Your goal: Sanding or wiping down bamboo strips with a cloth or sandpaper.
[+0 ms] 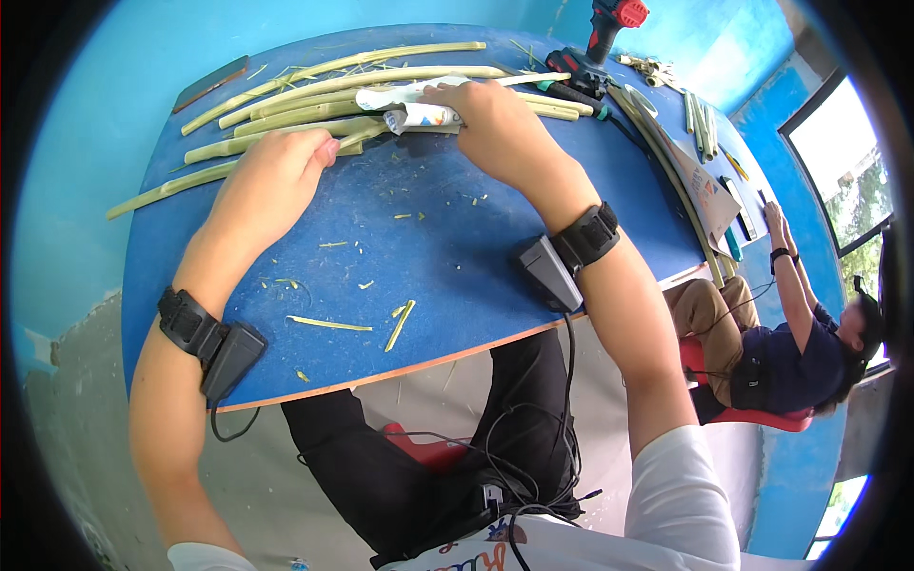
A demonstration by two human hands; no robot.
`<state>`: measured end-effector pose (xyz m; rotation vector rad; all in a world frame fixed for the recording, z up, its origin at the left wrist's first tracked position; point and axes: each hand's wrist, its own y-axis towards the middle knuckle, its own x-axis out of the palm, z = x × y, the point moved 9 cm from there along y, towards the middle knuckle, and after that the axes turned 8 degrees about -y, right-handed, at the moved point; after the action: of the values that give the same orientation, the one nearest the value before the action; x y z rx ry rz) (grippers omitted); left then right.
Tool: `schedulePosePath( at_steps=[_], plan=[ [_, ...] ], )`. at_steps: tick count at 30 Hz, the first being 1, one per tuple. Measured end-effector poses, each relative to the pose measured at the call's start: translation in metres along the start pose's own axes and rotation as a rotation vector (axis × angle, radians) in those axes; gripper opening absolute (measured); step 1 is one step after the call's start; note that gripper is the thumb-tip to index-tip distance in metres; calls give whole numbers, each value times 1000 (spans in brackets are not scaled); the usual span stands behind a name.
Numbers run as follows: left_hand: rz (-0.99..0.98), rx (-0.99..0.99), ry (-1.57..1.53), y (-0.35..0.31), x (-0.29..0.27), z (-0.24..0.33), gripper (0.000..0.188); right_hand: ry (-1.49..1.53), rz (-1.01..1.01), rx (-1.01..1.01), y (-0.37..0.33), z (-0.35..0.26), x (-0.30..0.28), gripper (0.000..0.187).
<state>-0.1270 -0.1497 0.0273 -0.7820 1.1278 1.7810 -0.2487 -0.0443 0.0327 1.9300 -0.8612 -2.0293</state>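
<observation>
My left hand [276,176] is closed at the left of the table, its fingers wrapped on a thin green bamboo stick [364,134]. That stick runs from the thumb toward a folded white printed sheet [419,116]. My right hand [500,128] is closed on the sheet, which is bent around the stick; its fingertips are partly hidden. Just beyond both hands, several pale green bamboo poles [362,76] lie side by side across the blue table [428,257].
At the back stands a red and black cordless drill [600,48], beside a black-and-green handled tool [576,98]. A tan printed sheet [709,190] and long bamboo strips [666,157] lie at the right. Shavings [400,324] litter the near table. A seated co-worker [790,352] reaches to the table's right side.
</observation>
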Motion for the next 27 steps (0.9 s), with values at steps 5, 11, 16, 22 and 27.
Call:
schedulePosePath(
  at_steps=[5, 11, 16, 22, 27],
  plan=[
    [34, -112, 87, -1, -11, 4, 18, 19, 153, -56, 0, -1, -18, 46],
    [207, 3, 189, -4, -27, 9, 20, 130, 191, 133, -1, 14, -41, 51],
    [216, -124, 248, -5, -36, 6, 30, 144, 416, 161, -7, 22, -60, 52],
    [120, -180, 116, -2, -22, -4, 36, 1, 350, 201, -9, 41, -45, 48],
    [106, -220, 106, -5, -19, -17, 43, -120, 207, 325, -8, 61, -30, 43]
  ],
)
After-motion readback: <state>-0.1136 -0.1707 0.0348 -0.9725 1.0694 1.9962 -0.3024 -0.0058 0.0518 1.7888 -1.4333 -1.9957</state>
